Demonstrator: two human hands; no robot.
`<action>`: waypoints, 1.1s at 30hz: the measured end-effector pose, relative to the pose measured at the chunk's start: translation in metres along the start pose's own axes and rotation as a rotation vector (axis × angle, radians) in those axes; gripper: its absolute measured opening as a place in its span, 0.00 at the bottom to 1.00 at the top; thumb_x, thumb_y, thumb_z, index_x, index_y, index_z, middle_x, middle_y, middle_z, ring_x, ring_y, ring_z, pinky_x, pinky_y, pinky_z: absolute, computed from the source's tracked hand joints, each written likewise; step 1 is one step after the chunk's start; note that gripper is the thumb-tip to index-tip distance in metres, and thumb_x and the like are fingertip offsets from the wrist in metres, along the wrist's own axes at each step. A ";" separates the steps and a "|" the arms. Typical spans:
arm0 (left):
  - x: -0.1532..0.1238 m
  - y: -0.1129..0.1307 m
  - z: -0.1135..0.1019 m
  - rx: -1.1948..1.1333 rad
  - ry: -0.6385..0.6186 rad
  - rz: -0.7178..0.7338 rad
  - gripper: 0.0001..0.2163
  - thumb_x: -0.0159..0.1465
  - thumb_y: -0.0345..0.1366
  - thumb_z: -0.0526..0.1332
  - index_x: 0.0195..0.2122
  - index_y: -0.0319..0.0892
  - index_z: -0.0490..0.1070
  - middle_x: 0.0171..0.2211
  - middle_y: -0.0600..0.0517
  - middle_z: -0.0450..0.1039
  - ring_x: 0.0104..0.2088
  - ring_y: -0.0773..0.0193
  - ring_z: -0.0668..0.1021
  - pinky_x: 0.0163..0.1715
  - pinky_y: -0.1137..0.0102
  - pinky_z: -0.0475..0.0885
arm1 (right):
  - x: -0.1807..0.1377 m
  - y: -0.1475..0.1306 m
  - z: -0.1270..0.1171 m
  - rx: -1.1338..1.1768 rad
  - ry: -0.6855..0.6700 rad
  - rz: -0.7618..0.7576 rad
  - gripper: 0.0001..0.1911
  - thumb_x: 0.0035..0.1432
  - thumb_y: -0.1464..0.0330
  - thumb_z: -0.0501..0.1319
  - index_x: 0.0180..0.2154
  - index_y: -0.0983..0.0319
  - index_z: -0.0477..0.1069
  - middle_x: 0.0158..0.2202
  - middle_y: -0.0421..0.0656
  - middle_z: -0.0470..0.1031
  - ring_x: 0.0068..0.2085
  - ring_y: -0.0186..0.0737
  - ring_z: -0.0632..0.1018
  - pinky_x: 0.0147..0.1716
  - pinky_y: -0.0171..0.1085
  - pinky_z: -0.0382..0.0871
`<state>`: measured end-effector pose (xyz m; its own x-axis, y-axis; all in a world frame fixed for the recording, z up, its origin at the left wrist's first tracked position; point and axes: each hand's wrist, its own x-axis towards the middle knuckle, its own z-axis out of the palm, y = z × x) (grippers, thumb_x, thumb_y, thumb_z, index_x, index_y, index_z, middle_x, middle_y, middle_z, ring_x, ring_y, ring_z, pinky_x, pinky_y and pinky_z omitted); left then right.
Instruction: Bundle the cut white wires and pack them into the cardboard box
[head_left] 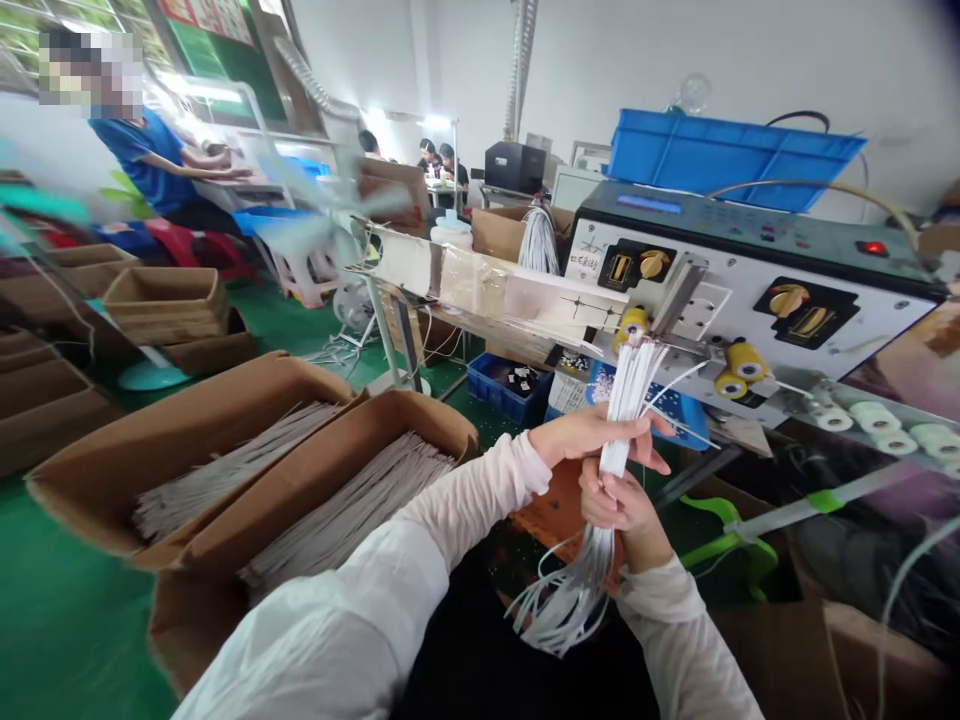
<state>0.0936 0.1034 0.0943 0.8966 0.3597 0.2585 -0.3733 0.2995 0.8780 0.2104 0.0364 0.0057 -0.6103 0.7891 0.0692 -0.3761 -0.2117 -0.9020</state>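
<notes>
A bundle of white wires (630, 390) stands nearly upright in front of me, its lower ends fanning out loosely over my lap. My right hand (622, 503) is wrapped round the middle of the bundle. Just above it, my left hand (589, 432) has its thumb across the front of the wires and its fingers behind them, tips showing on the right. A few single wires stick out sideways from the top. Directly behind the bundle is a wire-cutting machine (720, 285) with yellow rollers (745, 360), which the upper wire ends overlap in view.
Two long cardboard boxes (202, 560) holding cut wires stand on the left. A blue bin (510, 388) lies below the machine's white chute (525, 297). A green-legged stand (739, 535) is at right. A person in blue (146, 150) sits far left; others sit at the back.
</notes>
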 end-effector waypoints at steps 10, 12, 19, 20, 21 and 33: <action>-0.007 -0.003 0.004 -0.056 0.275 0.063 0.20 0.57 0.50 0.68 0.40 0.39 0.69 0.18 0.64 0.53 0.16 0.77 0.53 0.16 0.78 0.51 | -0.008 -0.011 0.013 -0.648 0.637 -0.459 0.30 0.57 0.43 0.61 0.50 0.58 0.66 0.43 0.49 0.73 0.42 0.46 0.77 0.42 0.44 0.75; -0.011 -0.007 0.006 -0.065 0.296 0.026 0.19 0.56 0.50 0.69 0.35 0.40 0.68 0.18 0.64 0.53 0.16 0.77 0.53 0.17 0.77 0.49 | -0.013 -0.036 0.022 -0.783 0.785 -0.658 0.23 0.63 0.51 0.60 0.52 0.56 0.65 0.44 0.46 0.70 0.44 0.43 0.76 0.45 0.44 0.73; -0.026 -0.031 0.024 -0.087 0.294 -0.082 0.19 0.55 0.44 0.68 0.23 0.43 0.57 0.16 0.63 0.52 0.15 0.77 0.54 0.18 0.75 0.49 | -0.012 -0.112 0.050 -1.533 0.765 -0.619 0.10 0.65 0.66 0.58 0.45 0.59 0.75 0.36 0.43 0.71 0.36 0.39 0.73 0.38 0.39 0.70; -0.028 -0.032 0.026 -0.096 0.299 -0.086 0.18 0.55 0.43 0.68 0.23 0.43 0.57 0.16 0.63 0.53 0.15 0.77 0.54 0.18 0.75 0.49 | -0.011 -0.114 0.051 -1.572 0.760 -0.611 0.10 0.65 0.66 0.58 0.45 0.59 0.75 0.35 0.43 0.71 0.35 0.39 0.73 0.37 0.39 0.70; -0.029 -0.033 0.027 -0.105 0.305 -0.089 0.17 0.55 0.42 0.67 0.23 0.43 0.57 0.16 0.63 0.53 0.15 0.77 0.54 0.18 0.75 0.49 | -0.010 -0.115 0.052 -1.606 0.757 -0.600 0.10 0.64 0.66 0.59 0.45 0.60 0.74 0.35 0.42 0.71 0.34 0.39 0.72 0.37 0.38 0.70; -0.041 -0.045 0.028 -0.072 0.333 -0.103 0.21 0.54 0.50 0.70 0.25 0.43 0.58 0.15 0.63 0.53 0.16 0.76 0.55 0.18 0.75 0.51 | -0.009 -0.114 0.057 -1.565 0.708 -0.440 0.04 0.61 0.68 0.59 0.37 0.60 0.70 0.34 0.42 0.73 0.32 0.38 0.74 0.33 0.36 0.68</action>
<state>0.0805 0.0506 0.0556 0.8077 0.5894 0.0143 -0.3118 0.4065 0.8588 0.2192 0.0209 0.1319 -0.1082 0.7944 0.5976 0.7992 0.4271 -0.4230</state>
